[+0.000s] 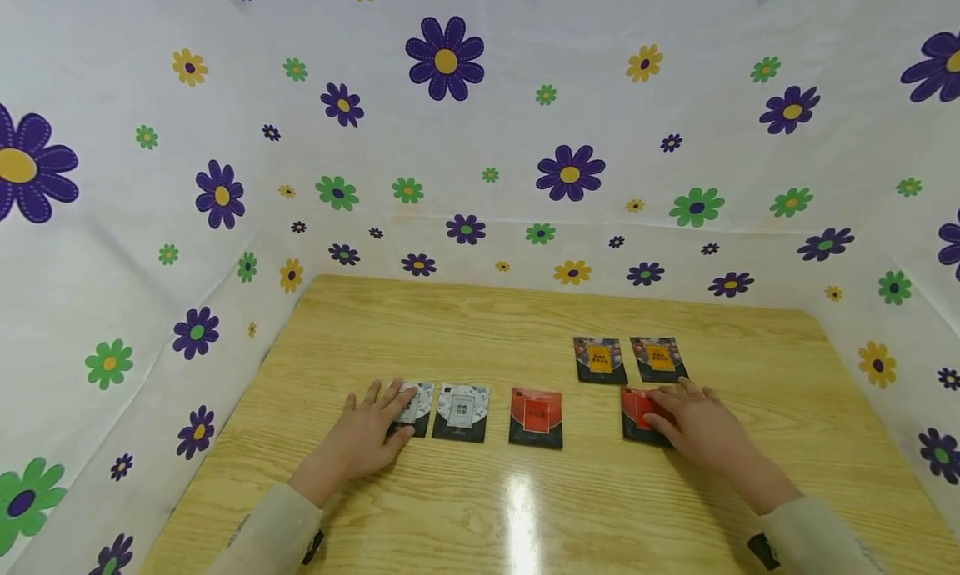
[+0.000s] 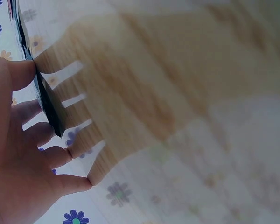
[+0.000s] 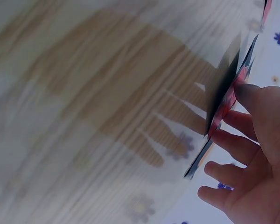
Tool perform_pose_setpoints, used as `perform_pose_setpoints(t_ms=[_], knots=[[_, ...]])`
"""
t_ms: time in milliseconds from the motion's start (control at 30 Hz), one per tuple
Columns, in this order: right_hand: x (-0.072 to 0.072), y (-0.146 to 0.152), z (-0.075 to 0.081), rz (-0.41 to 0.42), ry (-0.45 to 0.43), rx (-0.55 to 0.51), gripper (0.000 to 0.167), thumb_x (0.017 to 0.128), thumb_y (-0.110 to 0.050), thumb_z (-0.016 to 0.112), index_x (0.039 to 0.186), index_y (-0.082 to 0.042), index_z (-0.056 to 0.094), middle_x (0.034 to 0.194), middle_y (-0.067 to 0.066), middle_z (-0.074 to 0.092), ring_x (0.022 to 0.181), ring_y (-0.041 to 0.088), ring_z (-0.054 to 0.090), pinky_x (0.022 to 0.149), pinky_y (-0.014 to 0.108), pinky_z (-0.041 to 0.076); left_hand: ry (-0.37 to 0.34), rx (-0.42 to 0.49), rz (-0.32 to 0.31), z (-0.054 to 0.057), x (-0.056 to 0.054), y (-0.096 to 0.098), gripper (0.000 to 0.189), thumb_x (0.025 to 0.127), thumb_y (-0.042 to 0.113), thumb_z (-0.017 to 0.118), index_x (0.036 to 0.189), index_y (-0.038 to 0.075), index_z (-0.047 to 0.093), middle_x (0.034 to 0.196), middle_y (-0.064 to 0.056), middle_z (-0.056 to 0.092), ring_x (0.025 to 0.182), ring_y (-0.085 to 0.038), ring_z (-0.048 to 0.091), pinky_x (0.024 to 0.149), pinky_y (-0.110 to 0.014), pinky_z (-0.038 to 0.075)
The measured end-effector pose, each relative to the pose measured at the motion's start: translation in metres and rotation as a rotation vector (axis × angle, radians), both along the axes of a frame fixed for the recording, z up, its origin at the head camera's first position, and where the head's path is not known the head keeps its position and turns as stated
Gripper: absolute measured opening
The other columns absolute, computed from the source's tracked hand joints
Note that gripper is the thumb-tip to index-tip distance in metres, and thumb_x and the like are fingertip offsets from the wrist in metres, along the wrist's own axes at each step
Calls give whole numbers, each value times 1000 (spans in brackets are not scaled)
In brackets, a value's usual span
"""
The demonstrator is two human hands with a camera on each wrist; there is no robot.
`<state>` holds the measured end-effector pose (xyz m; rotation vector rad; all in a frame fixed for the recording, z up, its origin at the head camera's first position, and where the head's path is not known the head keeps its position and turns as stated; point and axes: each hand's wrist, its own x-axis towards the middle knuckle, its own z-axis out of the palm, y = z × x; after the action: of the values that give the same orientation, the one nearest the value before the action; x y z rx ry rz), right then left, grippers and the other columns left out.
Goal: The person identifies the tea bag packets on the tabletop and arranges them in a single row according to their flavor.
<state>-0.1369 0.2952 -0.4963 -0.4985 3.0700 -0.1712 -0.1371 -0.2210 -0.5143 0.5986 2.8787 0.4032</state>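
Head view shows six flat packets on a wooden table [image 1: 420, 517]; take the uncovered red packet [image 1: 536, 417] as the landmark. Just left of it lies the bare silver packet [image 1: 461, 410], and farther left, in the same row, the hand-covered silver packet [image 1: 422, 410]. Right of the landmark, well apart from it, is the hand-covered red packet [image 1: 634, 408]. Beyond the landmark and to its right sit one orange-labelled packet [image 1: 599, 360] and a second orange-labelled packet [image 1: 659, 358], side by side. What the packets hold is hidden. Left of the landmark, the left hand [image 1: 367, 437] reaches in from the near side, fingers spread and fairly straight across its silver packet, thumb at the packet's near right edge. Right of the landmark, the right hand [image 1: 705, 429] slants inward, its fingers extended and loosely parted over the right part of its red packet, thumb on the printed face. I cannot tell whether that packet's edge is raised. Pale sleeves [image 1: 273, 529] cover both forearms. A flowered cloth [image 1: 495, 133] hangs beyond the landmark.
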Motion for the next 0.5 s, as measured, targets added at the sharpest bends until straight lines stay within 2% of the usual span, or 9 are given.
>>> perform_pose_setpoints(t_ms=[233,500], knots=[[2,-23,-2,48,40,-31,46,102,-35,70,136,-4,71,133,22,72,136,57,53,110,75,40,11,-14,2,-6,-1,-1,65,111,44,51,167,16,35,173,-19,28,158,-53,23,117,-83,20],[1,-43,-4,69,50,-41,47,102,-36,69,136,-4,71,134,20,72,138,54,54,113,73,40,24,4,1,-4,0,-1,65,110,43,54,166,15,37,172,-20,30,157,-54,25,116,-84,21]])
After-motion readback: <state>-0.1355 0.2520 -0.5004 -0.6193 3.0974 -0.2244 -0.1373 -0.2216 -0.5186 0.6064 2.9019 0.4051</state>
